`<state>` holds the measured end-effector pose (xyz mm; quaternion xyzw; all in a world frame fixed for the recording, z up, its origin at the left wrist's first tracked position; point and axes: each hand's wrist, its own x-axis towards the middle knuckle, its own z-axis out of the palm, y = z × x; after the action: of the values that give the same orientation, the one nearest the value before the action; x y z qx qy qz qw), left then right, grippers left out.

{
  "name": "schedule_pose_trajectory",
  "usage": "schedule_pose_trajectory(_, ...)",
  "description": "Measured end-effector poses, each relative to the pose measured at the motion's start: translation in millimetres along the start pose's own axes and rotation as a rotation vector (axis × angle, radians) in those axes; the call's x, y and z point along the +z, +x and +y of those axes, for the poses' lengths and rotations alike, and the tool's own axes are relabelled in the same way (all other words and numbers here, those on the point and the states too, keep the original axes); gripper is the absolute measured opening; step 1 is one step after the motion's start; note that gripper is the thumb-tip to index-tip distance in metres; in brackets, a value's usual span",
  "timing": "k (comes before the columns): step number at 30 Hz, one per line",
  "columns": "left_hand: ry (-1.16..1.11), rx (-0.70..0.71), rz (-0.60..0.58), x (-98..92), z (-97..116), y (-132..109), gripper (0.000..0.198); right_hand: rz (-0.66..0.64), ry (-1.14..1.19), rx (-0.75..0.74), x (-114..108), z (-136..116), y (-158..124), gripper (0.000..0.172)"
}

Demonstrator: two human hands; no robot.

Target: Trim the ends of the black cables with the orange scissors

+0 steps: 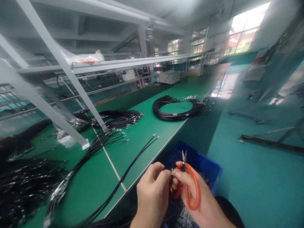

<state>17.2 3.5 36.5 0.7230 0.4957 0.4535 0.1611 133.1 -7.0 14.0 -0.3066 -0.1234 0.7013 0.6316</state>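
Over the bench's front edge, my left hand has its fingers closed in a pinch on what looks like the end of a black cable, mostly hidden by the fingers. My right hand holds scissors with orange-red handles. Their short blades point up and away, slightly apart. The right thumb and forefinger meet at a small pale tip beside the left fingertips. Below both hands stands a blue bin with small clear and dark bits inside. A few long black cables lie along the bench to the left.
The green bench carries a coil of black cables, another bundle and a loose cable bunch. A dark cable pile fills the left. White shelf posts rise from the bench. A wheeled stand is at right.
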Motion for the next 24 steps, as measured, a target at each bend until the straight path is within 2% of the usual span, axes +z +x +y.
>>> schedule_pose_trajectory(2, 0.032, -0.043, 0.014, -1.8, -4, 0, 0.017, 0.011, -0.006, -0.006, 3, -2, -1, 0.023)
schedule_pose_trajectory(3, -0.005, -0.095, -0.016, -2.4, -6, -1, 0.015, 0.012, -0.016, -0.011, 4, -3, -2, 0.022)
schedule_pose_trajectory(6, -0.289, -0.271, -0.223, -1.3, -9, -4, 0.011, -0.003, -0.064, -0.012, 6, -3, -3, 0.017)
schedule_pose_trajectory(8, -0.510, -0.354, -0.299, 2.4, -10, -7, 0.006, -0.023, -0.093, -0.016, 5, -2, -2, 0.014)
schedule_pose_trajectory(10, -0.641, -0.424, -0.279, 7.2, -12, -10, 0.008, -0.022, -0.121, -0.046, 4, -1, 0, 0.014)
schedule_pose_trajectory(15, -0.726, -0.581, -0.255, 15.3, -24, -12, 0.023, 0.077, -0.223, -0.212, 5, -3, 4, 0.027)
schedule_pose_trajectory(19, -0.761, -0.584, -0.276, 16.5, -24, -12, 0.026, 0.067, -0.257, -0.275, 11, -3, 7, 0.035)
schedule_pose_trajectory(24, -0.812, -0.641, -0.217, 15.7, -22, -10, 0.029, 0.053, -0.316, -0.291, 4, 4, 7, 0.032)
